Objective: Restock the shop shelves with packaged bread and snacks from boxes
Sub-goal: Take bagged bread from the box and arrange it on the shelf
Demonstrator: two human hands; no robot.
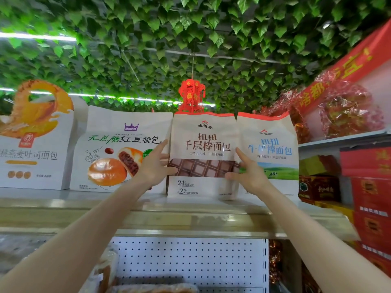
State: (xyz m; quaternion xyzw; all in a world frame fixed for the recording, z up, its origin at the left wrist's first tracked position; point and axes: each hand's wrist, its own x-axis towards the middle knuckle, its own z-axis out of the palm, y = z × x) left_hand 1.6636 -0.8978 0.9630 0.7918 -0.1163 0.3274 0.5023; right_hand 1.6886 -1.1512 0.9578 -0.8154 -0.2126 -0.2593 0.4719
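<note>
On the left hand (155, 166), the fingers (161, 147) are spread. The index lies straight up along the left edge of the chocolate bread bag (203, 142), the thumb is laid across the bag's front over the brown chocolate print, and the other fingers seem to curl round the edge, though motion blur hides their tips. The right hand (248, 173) mirrors this on the bag's right edge: index finger raised, thumb pressed on the front low down, and the remaining fingers slipped behind, between this bag and the one to its right. Both hands pinch the bag by its sides.

The bag stands upright on the top shelf (190, 216), its base on the shelf board. Touching it on the right is a blue bread bag (273, 149) of the same make. On its left stand a red-bean bun bag (120, 149) and, further left, an oat toast bag (31, 155).

A red paper lantern (191, 95) hangs from the leaf-covered ceiling (190, 28) behind the bags. On the far right are red boxes (372, 197) and cellophane-wrapped packs (347, 111). A white pegboard panel (190, 261) shows below the shelf.
</note>
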